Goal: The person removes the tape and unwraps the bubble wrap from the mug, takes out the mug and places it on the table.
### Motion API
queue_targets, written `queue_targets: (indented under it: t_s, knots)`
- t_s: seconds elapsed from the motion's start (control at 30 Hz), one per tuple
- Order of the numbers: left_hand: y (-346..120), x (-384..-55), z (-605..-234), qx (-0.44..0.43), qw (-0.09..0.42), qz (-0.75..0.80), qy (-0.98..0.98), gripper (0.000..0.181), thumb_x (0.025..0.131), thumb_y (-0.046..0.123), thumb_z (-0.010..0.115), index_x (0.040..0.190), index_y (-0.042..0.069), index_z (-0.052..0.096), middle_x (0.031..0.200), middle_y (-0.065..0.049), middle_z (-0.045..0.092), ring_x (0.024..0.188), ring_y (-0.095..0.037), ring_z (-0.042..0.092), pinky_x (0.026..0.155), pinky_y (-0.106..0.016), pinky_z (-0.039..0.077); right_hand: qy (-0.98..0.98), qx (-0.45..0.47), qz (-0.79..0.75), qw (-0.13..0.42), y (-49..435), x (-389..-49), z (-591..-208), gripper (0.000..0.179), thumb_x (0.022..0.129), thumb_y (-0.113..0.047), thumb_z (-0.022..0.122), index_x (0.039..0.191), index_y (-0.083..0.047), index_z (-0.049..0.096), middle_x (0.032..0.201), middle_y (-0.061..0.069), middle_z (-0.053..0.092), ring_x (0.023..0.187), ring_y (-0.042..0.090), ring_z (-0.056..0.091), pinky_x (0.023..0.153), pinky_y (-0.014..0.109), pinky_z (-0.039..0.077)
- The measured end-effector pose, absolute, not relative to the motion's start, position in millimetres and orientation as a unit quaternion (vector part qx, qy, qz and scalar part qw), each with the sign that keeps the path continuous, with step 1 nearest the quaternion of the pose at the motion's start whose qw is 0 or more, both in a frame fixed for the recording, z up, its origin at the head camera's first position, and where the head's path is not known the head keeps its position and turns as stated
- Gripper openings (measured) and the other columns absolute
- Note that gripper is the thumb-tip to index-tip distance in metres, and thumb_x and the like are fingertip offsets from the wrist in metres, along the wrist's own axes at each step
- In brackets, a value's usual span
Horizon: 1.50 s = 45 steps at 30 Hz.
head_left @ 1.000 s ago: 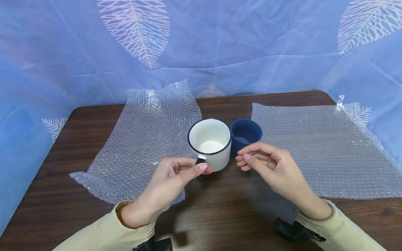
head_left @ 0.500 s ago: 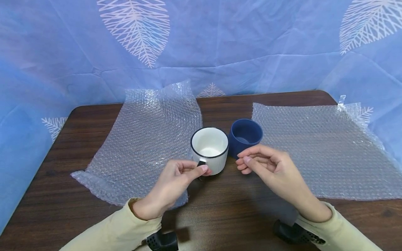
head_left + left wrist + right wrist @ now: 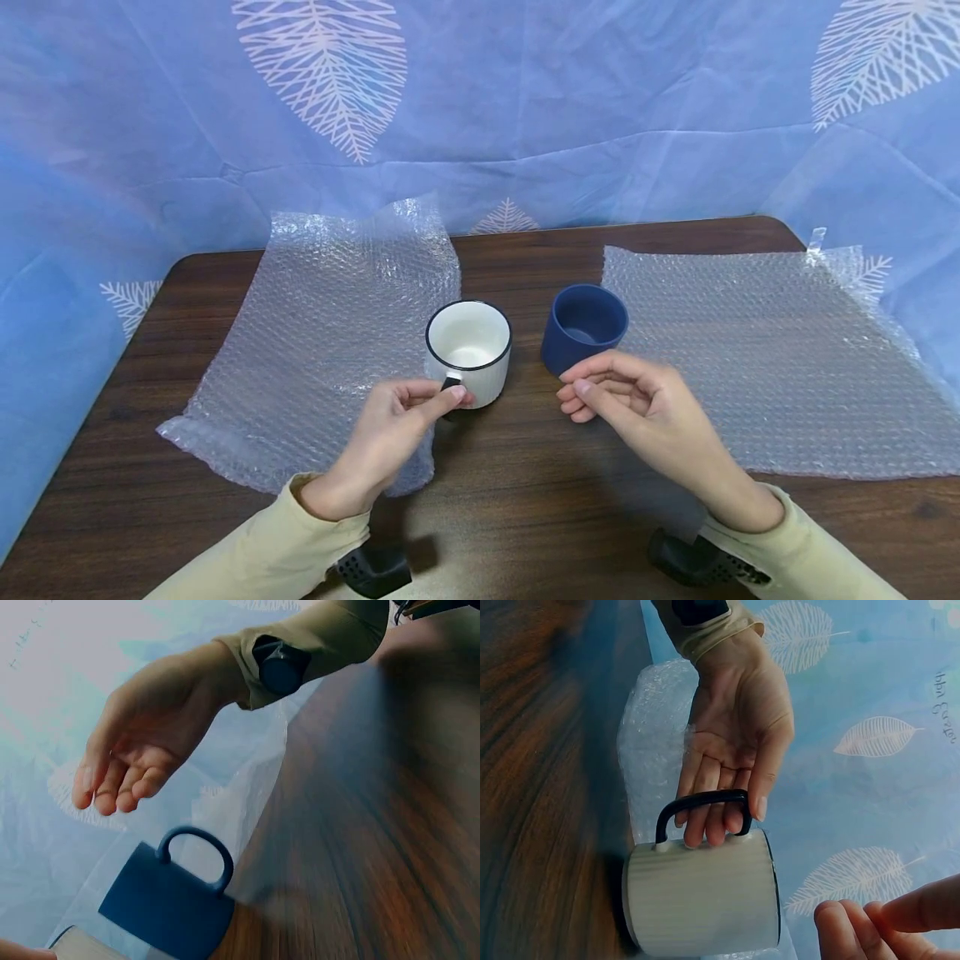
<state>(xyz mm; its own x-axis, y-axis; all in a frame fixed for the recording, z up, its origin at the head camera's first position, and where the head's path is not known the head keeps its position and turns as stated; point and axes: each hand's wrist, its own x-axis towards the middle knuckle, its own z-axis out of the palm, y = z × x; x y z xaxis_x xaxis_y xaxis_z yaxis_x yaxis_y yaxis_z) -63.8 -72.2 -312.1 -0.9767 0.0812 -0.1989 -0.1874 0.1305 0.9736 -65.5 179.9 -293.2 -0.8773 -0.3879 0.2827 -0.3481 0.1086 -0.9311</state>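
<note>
My left hand [image 3: 390,433] grips the black handle [image 3: 697,799] of a white ribbed mug [image 3: 487,379] with a dark rim. In the right wrist view, its fingers pass through that handle with the thumb against it. The mug is upright at the right edge of the left sheet of bubble wrap [image 3: 322,350]. A gap to its right separates it from a plain blue mug [image 3: 558,346], whose handle [image 3: 217,851] shows in the left wrist view. Just in front of the blue mug hovers my right hand [image 3: 645,417], fingers loosely bent, holding nothing and apart from the mug's handle.
A second bubble wrap sheet [image 3: 780,358] lies flat on the right of the brown wooden table [image 3: 517,517], reaching past its right edge. Behind the table hangs a blue cloth [image 3: 570,100] with white leaf prints.
My left hand first drew the white mug nearer, then moved it left, away from the blue mug. The left bubble wrap shifted left too. My right hand stays almost where it was.
</note>
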Motion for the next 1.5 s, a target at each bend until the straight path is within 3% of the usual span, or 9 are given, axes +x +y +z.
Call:
queue_targets:
  t_s: [0.97, 1.33, 1.5]
  knots:
    - [-107.2, -69.2, -314.2, -0.084, 0.065, 0.64, 0.761, 0.025, 0.091, 0.017, 0.065, 0.105, -0.002, 0.072, 0.103, -0.011, 0.073, 0.114, -0.021, 0.058, 0.108, -0.041, 0.036, 0.75, -0.261, -0.606, 0.042, 171.7, -67.9, -304.8, 0.013, 0.094, 0.006, 0.052, 0.102, 0.008, 0.062, 0.09, 0.001, 0.072, 0.079, 0.014, 0.071, 0.069, 0.03, 0.057]
    - [-102.2, -71.5, -318.0, -0.085, 0.088, 0.6, 0.791, 0.022, 0.088, 0.023, 0.07, 0.094, 0.003, 0.076, 0.094, -0.003, 0.072, 0.097, -0.014, 0.052, 0.09, -0.032, 0.037, 0.753, -0.255, -0.604, 0.047, 173.3, -67.1, -308.4, 0.012, 0.094, 0.005, 0.052, 0.102, 0.009, 0.061, 0.09, 0.001, 0.071, 0.08, 0.013, 0.071, 0.068, 0.03, 0.057]
    - [-101.5, -73.4, -320.9, -0.081, 0.089, 0.603, 0.789, 0.022, 0.088, 0.023, 0.069, 0.094, 0.003, 0.075, 0.093, -0.003, 0.072, 0.1, -0.014, 0.053, 0.092, -0.032, 0.037, 0.753, -0.257, -0.603, 0.048, 173.4, -66.6, -309.5, 0.012, 0.095, 0.005, 0.052, 0.102, 0.009, 0.061, 0.09, 0.001, 0.071, 0.08, 0.013, 0.071, 0.068, 0.031, 0.058]
